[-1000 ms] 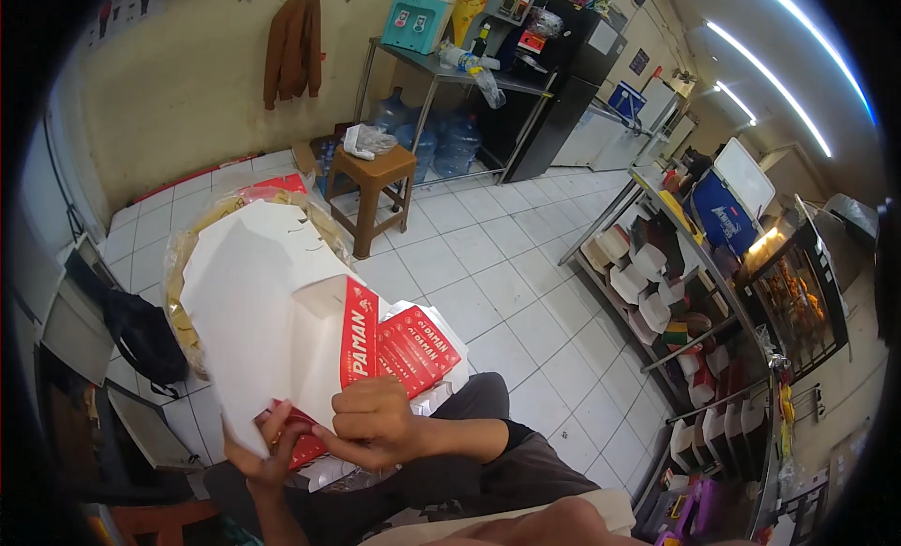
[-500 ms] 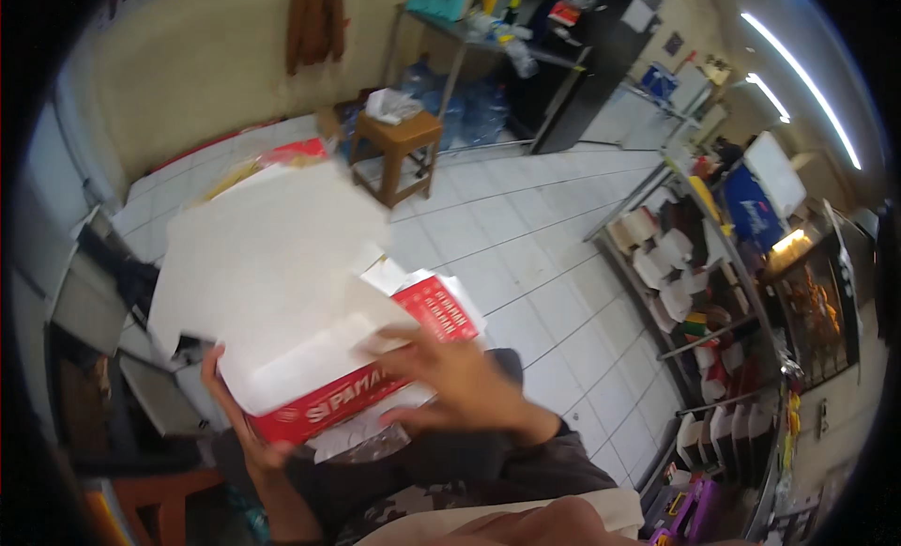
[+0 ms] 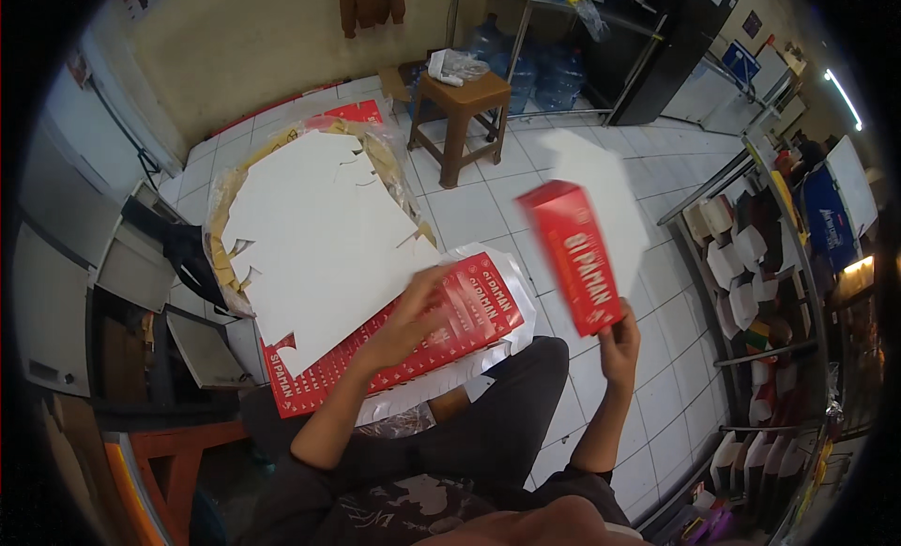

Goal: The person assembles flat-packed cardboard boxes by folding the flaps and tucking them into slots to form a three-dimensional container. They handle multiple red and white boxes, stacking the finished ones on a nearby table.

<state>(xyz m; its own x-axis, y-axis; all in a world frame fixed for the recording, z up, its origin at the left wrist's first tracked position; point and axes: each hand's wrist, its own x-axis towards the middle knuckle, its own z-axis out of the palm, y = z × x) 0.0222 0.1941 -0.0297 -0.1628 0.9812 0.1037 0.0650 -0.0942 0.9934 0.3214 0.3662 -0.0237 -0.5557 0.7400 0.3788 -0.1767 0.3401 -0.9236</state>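
Note:
Off to the right I hold up a partly folded red-and-white cardboard box (image 3: 574,255), its white flap blurred by motion. My right hand (image 3: 620,347) is closed on its lower end. My left hand (image 3: 409,322) reaches over a stack of red printed box blanks (image 3: 469,288) by my lap, fingers stretched out and slightly blurred, holding nothing. Whether the fingertips touch the stack I cannot tell. On top of the red blanks lies a large white cut-out cardboard sheet (image 3: 305,236), white side up, covering much of them.
Brown wrapping paper and clear plastic (image 3: 221,250) surround the white sheet. A brown stool (image 3: 460,109) with a plastic bag on top stands ahead, large water bottles (image 3: 554,76) behind it. At right is a metal rack (image 3: 741,255) of folded boxes. An orange-red wooden piece (image 3: 178,447) is at lower left.
The box has moved from over the stack to the right, in my right hand. My left hand has let go of it and come over the red blanks. The view has shifted.

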